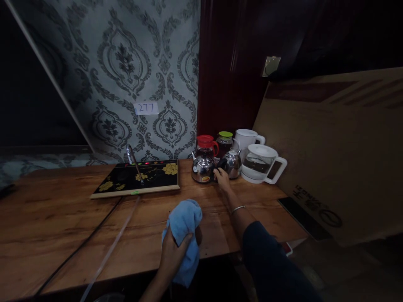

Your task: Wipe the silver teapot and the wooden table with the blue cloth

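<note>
My left hand [175, 251] grips a bunched light-blue cloth [186, 218] above the table's front edge. Farther back, my right hand [222, 178] is closed around the black handle of a small shiny metal kettle [203, 166], which sits on the wood. A second metal kettle [233, 163] stands just right of it, partly behind my hand. Behind them are a red-lidded jug [205, 142] and a green-lidded glass jug [224, 147] with dark contents. To the right is a clear pitcher [256, 167] with a white lid and handle, and behind it a white jug [247, 137].
A black panel with gold flowers [154, 174] and a curved metal spout [134, 159] lies on the wooden table [72, 222] at left. A black cord and a clear tube run from it over the front edge. A large cardboard box [330, 147] leans at right.
</note>
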`<state>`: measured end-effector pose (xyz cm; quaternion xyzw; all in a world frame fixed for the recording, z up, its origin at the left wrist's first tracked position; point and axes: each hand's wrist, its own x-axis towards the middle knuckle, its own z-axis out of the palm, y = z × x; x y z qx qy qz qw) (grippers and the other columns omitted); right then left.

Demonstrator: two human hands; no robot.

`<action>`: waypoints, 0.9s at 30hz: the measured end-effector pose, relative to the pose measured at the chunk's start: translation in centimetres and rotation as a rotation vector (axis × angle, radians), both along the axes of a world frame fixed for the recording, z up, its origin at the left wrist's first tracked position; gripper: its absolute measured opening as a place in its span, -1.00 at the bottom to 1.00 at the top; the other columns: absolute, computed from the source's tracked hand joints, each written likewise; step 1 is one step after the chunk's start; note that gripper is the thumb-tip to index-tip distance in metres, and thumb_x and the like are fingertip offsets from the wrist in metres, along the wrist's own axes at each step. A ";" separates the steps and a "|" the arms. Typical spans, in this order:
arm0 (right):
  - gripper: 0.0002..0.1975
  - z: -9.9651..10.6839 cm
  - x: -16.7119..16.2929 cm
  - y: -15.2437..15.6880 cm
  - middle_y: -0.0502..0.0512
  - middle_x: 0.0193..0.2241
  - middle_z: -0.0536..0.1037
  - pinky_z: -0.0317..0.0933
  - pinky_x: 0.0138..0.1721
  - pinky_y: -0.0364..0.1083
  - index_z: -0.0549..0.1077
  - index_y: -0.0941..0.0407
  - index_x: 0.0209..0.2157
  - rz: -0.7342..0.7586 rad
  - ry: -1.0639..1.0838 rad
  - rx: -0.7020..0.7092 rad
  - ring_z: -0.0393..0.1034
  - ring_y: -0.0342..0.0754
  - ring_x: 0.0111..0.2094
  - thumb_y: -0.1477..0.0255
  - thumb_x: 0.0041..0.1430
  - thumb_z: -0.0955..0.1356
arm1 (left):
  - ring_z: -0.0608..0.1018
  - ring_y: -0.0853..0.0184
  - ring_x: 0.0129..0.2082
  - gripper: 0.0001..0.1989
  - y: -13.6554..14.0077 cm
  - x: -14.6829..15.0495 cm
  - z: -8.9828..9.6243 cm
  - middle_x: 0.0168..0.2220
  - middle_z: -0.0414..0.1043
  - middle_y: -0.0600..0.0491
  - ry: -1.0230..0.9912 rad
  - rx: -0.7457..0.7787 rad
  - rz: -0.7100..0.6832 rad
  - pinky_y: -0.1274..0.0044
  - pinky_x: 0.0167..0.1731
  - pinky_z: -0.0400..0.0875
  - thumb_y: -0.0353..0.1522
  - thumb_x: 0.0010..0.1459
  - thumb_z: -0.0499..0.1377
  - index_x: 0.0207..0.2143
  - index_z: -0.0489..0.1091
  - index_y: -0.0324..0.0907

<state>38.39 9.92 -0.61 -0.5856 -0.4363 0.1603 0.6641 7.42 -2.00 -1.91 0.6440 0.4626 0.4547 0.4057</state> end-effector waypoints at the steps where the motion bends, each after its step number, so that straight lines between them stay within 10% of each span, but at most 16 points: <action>1: -0.54 0.0 0.0 0.1 -0.09 -0.69 0.30 0.11 -0.51 -0.11 0.30 0.02 -0.54 0.001 0.003 0.000 0.21 -0.11 -0.58 -0.11 0.00 0.29 | 0.60 0.02 -0.12 -0.47 0.0 0.0 0.0 -0.20 0.59 -0.14 -0.003 0.000 -0.001 0.16 0.00 0.47 -0.03 -0.12 0.32 -0.16 0.51 -0.20; 27: -0.51 0.6 0.2 -0.1 -0.10 -0.70 0.33 0.18 -0.52 -0.13 0.38 0.06 -0.51 -0.011 0.018 -0.017 0.24 -0.13 -0.61 -0.12 -0.08 0.33 | 0.58 0.03 -0.04 -0.53 -0.2 0.0 -0.1 -0.14 0.59 -0.13 -0.023 0.026 -0.021 0.18 0.05 0.43 -0.14 -0.06 0.32 -0.13 0.48 -0.20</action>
